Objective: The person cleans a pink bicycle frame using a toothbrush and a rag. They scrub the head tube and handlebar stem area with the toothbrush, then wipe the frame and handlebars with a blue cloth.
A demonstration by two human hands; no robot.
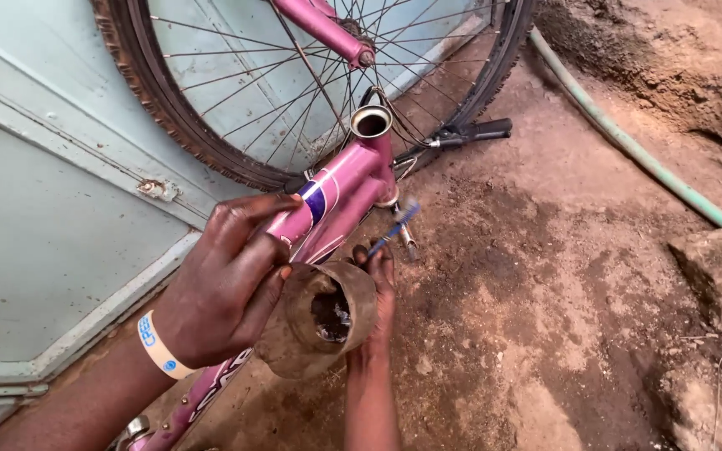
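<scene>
A pink bicycle frame (340, 179) slants up from the lower left, and its open head tube (371, 124) faces me. My left hand (223, 284), with a pale wristband, wraps over the frame's tubes, and its thumb rests on the rim of a grimy round tin (311, 321) holding dark grease. My right hand (380, 280) comes up from below behind the tin. Its fingers pinch a thin blue stick (396, 225) that points toward the lower end of the head tube. I cannot tell which hand carries the tin's weight.
A spoked wheel with a knobby tyre (169, 108) leans against a pale blue metal door (43, 225) at the left. A black handlebar grip (482, 130) lies on the dirt. A green hose (628, 146) runs across the upper right, with rocks (716, 276) near it.
</scene>
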